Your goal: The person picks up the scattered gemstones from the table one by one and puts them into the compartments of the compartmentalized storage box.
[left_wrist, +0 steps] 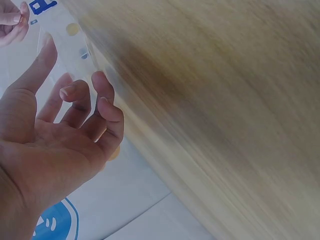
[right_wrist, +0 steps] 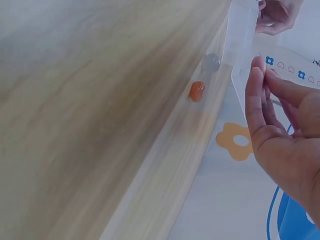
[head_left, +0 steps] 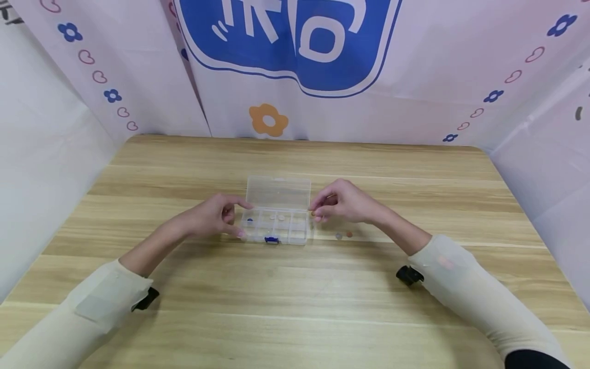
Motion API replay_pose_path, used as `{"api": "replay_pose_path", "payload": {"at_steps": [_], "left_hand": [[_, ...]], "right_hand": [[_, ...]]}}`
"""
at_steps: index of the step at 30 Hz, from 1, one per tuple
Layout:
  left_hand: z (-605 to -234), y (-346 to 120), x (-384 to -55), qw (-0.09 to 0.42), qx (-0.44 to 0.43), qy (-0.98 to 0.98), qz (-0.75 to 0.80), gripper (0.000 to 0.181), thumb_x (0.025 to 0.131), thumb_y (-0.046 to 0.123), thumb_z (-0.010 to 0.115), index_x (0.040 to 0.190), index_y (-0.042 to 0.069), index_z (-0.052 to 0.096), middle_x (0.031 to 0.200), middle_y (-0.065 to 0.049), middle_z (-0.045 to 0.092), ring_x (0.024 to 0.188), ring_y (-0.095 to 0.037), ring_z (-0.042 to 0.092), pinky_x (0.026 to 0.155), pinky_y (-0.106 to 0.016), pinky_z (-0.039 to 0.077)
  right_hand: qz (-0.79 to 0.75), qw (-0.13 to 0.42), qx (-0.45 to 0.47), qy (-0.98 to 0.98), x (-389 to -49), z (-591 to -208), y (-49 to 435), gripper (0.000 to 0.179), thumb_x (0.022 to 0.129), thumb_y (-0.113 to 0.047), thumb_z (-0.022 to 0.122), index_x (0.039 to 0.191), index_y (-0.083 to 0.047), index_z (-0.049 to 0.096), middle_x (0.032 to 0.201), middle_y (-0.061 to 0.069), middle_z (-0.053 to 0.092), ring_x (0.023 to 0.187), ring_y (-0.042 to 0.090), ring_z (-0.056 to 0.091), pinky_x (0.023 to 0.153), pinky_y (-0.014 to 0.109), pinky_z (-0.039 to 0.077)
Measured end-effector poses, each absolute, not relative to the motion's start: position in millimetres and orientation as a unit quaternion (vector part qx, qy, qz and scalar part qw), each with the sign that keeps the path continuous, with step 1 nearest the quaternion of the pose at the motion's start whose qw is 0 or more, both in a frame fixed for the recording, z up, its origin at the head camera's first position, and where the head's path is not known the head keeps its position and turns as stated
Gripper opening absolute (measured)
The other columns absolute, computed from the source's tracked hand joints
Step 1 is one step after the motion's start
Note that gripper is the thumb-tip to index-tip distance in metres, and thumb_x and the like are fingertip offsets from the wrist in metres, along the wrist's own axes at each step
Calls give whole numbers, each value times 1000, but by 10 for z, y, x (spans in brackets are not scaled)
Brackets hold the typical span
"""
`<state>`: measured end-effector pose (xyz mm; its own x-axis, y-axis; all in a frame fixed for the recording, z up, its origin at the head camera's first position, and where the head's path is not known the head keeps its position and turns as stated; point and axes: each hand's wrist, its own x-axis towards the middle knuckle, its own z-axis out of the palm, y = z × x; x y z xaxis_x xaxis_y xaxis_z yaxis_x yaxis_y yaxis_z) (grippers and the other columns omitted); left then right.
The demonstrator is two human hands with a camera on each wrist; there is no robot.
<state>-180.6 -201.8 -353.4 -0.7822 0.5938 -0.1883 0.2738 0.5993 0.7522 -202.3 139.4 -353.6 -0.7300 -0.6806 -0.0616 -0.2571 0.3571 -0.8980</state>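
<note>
Clear plastic organizer box sits mid-surface, lid standing open at the far side. Compartments hold a few small pieces: a blue one at left, pale ones near the middle. A blue clasp shows on the near front edge.

Left hand at the box's left end, fingers loosely curled; fingertips touch or sit just beside the wall, cannot tell which. Left wrist view shows the palm open, fingers relaxed, holding nothing.

Right hand at the box's right end, near the lid's corner. Fingertips are pinched together around something small and orange-tinted; too small to identify. Right wrist view shows the fingers close together against the clear plastic edge.

On the wooden surface, just right of the box: a grey bead and an orange bead, side by side, apart from both hands. Both also visible in the right wrist view.

Printed backdrop behind.
</note>
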Motion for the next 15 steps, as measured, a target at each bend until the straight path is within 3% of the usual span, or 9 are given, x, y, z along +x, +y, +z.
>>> {"api": "replay_pose_path", "payload": {"at_steps": [15], "left_hand": [[-3553,-2025,-1825,216,255,866,373,63,83,6,87,136,-12,58,63,2,39,59,-10,37,59,-25,38]], "right_hand": [[-494,220,-318,779,-2044,-3535,1206,7,94,11,68,97,12,74,94,26,74,78,23,74,73,39,62]]}}
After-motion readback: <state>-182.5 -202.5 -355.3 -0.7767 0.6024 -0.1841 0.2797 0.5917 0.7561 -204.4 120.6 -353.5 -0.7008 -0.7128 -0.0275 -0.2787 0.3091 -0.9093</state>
